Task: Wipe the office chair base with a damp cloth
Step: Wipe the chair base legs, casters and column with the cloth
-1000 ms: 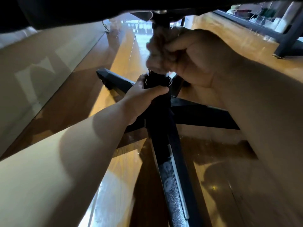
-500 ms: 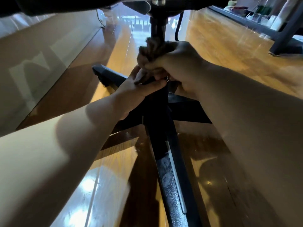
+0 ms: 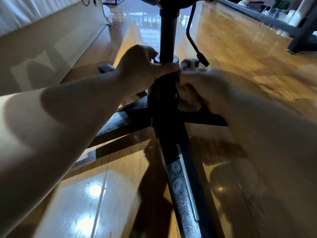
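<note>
Forearms reach in from both lower corners toward the black chair base, which sits on a glossy wooden floor and fills the middle of the view.

At about 9 o'clock from the column, the left hand is wrapped around the top of the fat lower sleeve of the central column, thumb laid across the near face and fingers curled round the far side, a closed grip on the column just under its collar ring. One base leg runs out below this arm toward 8 o'clock, and another, greyed with dust, comes straight toward the camera at 6 o'clock, with a pale strip along its right edge. A far leg tip shows at 10 o'clock from the hub, beyond the left wrist.

At 3 o'clock from the column, the right hand is closed on a bunched, pale cloth, pressing it against the right side of the lower sleeve, low down near the hub. A tuft of the cloth shows above the knuckles. The image here is motion-blurred, so the fingers cannot be told apart.

At 1 o'clock from that hand a thin black lever hangs down from under the seat. Dark furniture legs stand at far 2 o'clock.
</note>
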A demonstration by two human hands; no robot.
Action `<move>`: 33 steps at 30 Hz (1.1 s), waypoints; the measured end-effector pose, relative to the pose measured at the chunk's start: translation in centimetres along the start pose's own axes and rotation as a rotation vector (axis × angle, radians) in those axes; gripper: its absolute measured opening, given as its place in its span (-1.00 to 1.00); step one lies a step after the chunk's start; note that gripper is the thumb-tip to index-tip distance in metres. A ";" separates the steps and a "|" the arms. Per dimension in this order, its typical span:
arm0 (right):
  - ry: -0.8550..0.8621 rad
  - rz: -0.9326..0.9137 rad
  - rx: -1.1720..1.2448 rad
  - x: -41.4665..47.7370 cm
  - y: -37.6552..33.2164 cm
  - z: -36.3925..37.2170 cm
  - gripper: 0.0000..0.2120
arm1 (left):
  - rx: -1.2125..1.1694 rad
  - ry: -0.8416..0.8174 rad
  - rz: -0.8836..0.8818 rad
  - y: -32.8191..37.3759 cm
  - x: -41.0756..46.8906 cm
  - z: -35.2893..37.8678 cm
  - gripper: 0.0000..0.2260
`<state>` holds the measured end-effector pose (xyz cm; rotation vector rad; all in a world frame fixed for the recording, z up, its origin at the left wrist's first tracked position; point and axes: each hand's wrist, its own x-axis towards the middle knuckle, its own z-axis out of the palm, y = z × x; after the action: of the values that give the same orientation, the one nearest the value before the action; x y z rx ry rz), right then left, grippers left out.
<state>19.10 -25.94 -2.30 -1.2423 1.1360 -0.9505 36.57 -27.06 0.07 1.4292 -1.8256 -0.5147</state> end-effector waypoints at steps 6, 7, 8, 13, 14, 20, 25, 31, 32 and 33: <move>0.143 -0.217 0.274 0.5 -1.6 0.0 -0.86 | -0.422 -0.016 -0.075 2.6 1.9 -0.7 -0.40; 0.132 -0.242 0.307 0.6 -2.4 0.8 -0.80 | -0.496 -0.065 -0.085 2.3 1.8 -1.1 -0.40; 0.111 -0.258 0.317 0.8 -2.6 1.5 -0.75 | -0.509 -0.116 -0.069 1.8 1.7 -1.7 -0.43; 0.101 -0.254 0.065 -0.7 -0.4 2.3 -0.73 | -0.331 -0.048 0.011 1.0 1.3 -1.5 -0.72; 0.089 -0.255 0.025 -1.0 -0.3 1.9 -0.75 | -0.311 -0.011 -0.013 1.2 1.4 -1.0 -0.65; 0.129 -0.375 0.187 0.5 -3.6 1.8 -0.82 | -0.634 -0.131 -0.086 1.4 1.2 -1.6 -0.50; 0.258 -0.309 -0.260 -0.8 0.2 2.3 -0.81 | -0.450 -0.008 -0.027 1.8 0.5 0.2 -0.83; 0.123 -0.310 0.019 -3.1 1.2 1.0 -0.87 | -0.632 -0.088 -0.165 1.5 0.2 0.2 -0.61; 0.191 -0.385 0.060 -2.0 -0.2 1.0 -0.92 | -0.569 -0.084 -0.108 1.0 0.1 -0.1 -0.63; 0.247 -0.432 0.045 -1.0 -1.5 1.3 -0.93 | -0.508 -0.059 -0.052 0.6 0.0 -0.4 -0.63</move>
<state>20.22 -24.86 -0.72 -1.3899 1.0448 -1.4780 36.53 -26.82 0.74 1.1204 -1.5533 -0.9766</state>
